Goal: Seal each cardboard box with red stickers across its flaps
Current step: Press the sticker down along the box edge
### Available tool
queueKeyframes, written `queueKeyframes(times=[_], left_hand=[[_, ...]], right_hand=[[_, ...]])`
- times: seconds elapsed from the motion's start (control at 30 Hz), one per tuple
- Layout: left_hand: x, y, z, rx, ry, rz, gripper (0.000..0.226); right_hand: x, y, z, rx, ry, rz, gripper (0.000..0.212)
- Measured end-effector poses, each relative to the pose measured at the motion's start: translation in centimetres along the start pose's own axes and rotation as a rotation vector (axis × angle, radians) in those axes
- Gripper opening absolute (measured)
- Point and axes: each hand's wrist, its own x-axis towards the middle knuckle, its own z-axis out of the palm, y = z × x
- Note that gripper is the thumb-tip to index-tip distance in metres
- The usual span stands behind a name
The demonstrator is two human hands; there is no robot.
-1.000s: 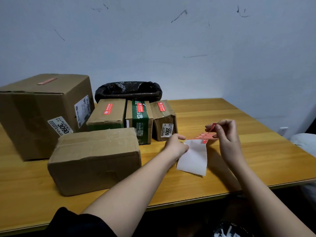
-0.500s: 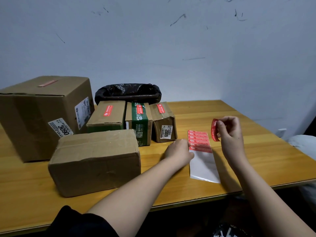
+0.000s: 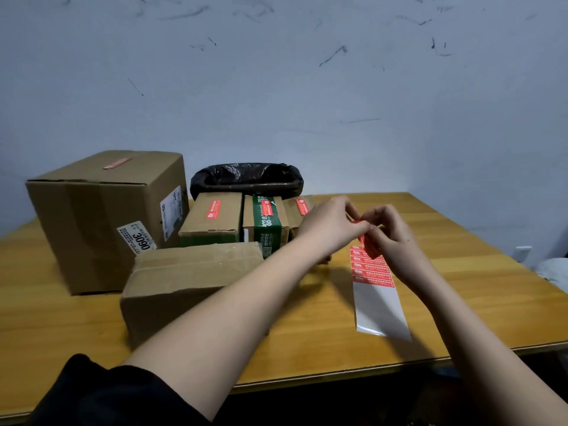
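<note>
Head view: left hand [image 3: 330, 224], right hand [image 3: 395, 238] pinch red sticker [image 3: 368, 242].

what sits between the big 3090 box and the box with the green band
One plain brown box with a red sticker on top, seen in the head view.

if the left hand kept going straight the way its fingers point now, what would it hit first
The left hand points right, toward the right hand. Both already pinch the peeled red sticker between them, so it would meet that sticker and the right hand's fingertips almost at once, though depth is hard to judge here.
</note>
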Motion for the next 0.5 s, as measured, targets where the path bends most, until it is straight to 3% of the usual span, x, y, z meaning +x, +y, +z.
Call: queueKeyframes(times=[0.23, 0.4, 0.5], left_hand=[[-0.6, -0.1, -7.0, 0.252, 0.122, 0.053, 0.002], [-2.4, -2.2, -11.5, 0.120, 0.109, -0.043, 0.012], [-3.9, -4.0, -13.8, 0.038, 0.156, -0.098, 0.016]], right_hand=[[1.7, -4.7, 3.0, -0.054, -0.074, -0.151, 0.029], [2.7, -7.9, 6.2, -0.031, -0.165, -0.228, 0.029], [2.8, -9.2, 8.5, 0.103, -0.230, -0.186, 0.029]])
